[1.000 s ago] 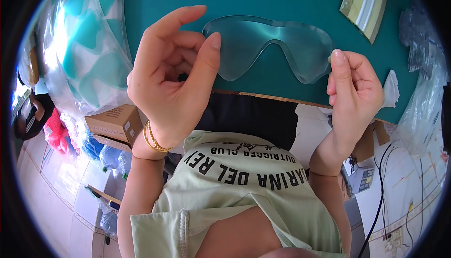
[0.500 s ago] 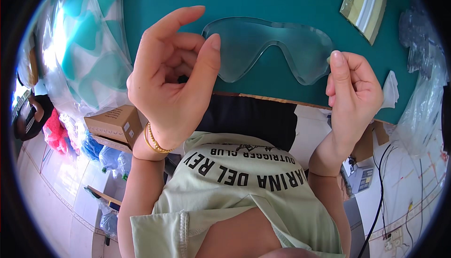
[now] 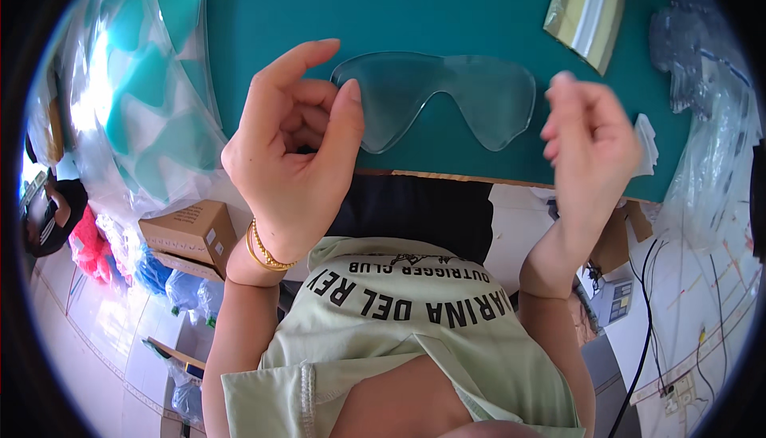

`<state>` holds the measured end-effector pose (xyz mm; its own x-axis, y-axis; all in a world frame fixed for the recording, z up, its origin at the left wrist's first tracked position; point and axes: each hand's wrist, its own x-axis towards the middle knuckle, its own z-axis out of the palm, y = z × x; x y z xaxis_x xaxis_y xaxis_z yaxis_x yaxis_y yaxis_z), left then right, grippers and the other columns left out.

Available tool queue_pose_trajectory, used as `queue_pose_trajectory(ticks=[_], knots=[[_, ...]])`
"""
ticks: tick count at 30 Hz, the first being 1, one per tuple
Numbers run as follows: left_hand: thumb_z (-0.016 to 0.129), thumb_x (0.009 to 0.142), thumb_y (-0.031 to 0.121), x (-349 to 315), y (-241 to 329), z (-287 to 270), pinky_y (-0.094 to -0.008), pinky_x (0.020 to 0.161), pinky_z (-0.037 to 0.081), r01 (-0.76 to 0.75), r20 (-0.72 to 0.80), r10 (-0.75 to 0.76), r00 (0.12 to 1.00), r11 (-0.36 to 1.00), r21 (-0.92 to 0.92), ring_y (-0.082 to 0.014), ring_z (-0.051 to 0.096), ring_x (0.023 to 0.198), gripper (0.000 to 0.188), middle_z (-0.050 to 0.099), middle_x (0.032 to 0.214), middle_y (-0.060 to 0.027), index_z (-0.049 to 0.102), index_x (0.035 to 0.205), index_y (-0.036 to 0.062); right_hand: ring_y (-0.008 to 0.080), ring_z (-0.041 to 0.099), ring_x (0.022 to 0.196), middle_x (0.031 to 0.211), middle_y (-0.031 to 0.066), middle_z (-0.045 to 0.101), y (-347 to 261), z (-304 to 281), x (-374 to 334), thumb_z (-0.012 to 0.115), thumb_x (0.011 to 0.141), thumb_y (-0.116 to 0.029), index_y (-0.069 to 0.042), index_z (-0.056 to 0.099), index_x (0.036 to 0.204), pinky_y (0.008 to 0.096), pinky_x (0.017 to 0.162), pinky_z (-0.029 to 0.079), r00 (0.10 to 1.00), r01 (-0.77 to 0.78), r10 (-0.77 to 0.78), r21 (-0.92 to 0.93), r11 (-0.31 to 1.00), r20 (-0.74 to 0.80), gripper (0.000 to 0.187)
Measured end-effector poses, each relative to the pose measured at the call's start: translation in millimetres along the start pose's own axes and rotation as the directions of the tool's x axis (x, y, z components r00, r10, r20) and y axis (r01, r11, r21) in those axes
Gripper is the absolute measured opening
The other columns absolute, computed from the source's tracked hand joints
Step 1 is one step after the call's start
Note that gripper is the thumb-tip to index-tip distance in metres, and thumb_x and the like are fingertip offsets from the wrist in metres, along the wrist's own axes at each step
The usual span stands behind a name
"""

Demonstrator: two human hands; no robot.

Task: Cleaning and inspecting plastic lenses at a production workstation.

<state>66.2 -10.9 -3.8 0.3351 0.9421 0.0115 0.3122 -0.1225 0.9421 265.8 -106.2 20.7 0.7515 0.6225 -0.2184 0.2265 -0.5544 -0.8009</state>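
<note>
My left hand (image 3: pixel 291 151) pinches the left end of a clear, one-piece goggle lens (image 3: pixel 391 91) between thumb and curled fingers, its index finger raised. The lens has a notch in its lower edge and is held over the green tabletop (image 3: pixel 431 7), close to the near edge. My right hand (image 3: pixel 590 139) stands apart, just right of the lens, thumb and forefinger pressed together and the other fingers curled. Its fingertips are slightly blurred, and whatever they may hold cannot be made out.
A clear plastic bag (image 3: pixel 148 87) with green shapes lies left. At far right are a cream pad with a white strip (image 3: pixel 589 15), a crumpled white tissue (image 3: pixel 646 147) and clear plastic wrap (image 3: pixel 710 151). A cardboard box (image 3: pixel 187 234) stands below the table's left side.
My right hand has come away from the lens's right end, leaving a gap. The lens stays in my left hand and sits slightly lower and further left in view.
</note>
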Motion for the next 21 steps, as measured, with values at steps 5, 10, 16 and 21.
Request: queue_pose_trajectory(ticks=[5, 10, 16, 21], knots=[[0.070, 0.088, -0.006, 0.2, 3.1, 2.3, -0.0140, 0.053, 0.043, -0.003, -0.016, 0.003, 1.000, 1.000, -0.020, 0.0008, 0.055, 0.058, 0.029, 0.065, 0.074, -0.0003, 0.065, 0.117, -0.0001, 0.0102, 0.060, 0.069, 0.078, 0.0026, 0.064, 3.5, -16.0, 61.4, 0.071, 0.095, -0.034, 0.003, 0.067, 0.109, 0.0236, 0.068, 0.049, 0.916, 0.185, -0.322, -0.458, 0.869, -0.241, 0.039], [0.070, 0.088, -0.005, 1.1, -0.9, 2.3, -0.0143, 0.053, 0.043, -0.030, -0.033, 0.029, 0.999, 0.999, -0.028, 0.0010, 0.055, 0.058, 0.029, 0.065, 0.073, 0.0004, 0.065, 0.116, 0.0007, 0.0280, 0.068, 0.095, 0.102, 0.0203, 0.068, -4.3, -7.0, 79.6, 0.071, 0.091, -0.015, 0.005, 0.054, 0.115, 0.0374, 0.084, 0.051, 0.889, 0.429, -0.454, -0.231, 0.873, -0.065, 0.036], [0.071, 0.087, -0.003, 1.6, -2.1, 5.8, -0.0146, 0.051, 0.041, -0.060, -0.049, 0.057, 0.997, 0.996, -0.063, 0.0015, 0.053, 0.056, 0.029, 0.065, 0.072, 0.0006, 0.066, 0.115, 0.0012, 0.0134, 0.066, 0.089, 0.103, 0.0107, 0.071, -27.6, -19.5, 13.4, 0.077, 0.088, -0.022, 0.004, 0.060, 0.124, 0.0269, 0.082, 0.052, 0.979, 0.202, -0.201, -0.071, 0.977, 0.021, 0.047], [0.070, 0.087, -0.002, 1.1, -4.2, 3.1, -0.0149, 0.051, 0.041, -0.070, -0.057, 0.067, 0.996, 0.997, -0.043, 0.0011, 0.052, 0.055, 0.027, 0.066, 0.072, 0.0005, 0.067, 0.114, 0.0014, 0.0209, 0.067, 0.090, 0.102, 0.0164, 0.070, -32.7, 6.5, -21.1, 0.074, 0.089, -0.020, 0.004, 0.057, 0.121, 0.0317, 0.082, 0.052, 0.959, 0.282, -0.278, -0.341, 0.897, 0.061, 0.044]])
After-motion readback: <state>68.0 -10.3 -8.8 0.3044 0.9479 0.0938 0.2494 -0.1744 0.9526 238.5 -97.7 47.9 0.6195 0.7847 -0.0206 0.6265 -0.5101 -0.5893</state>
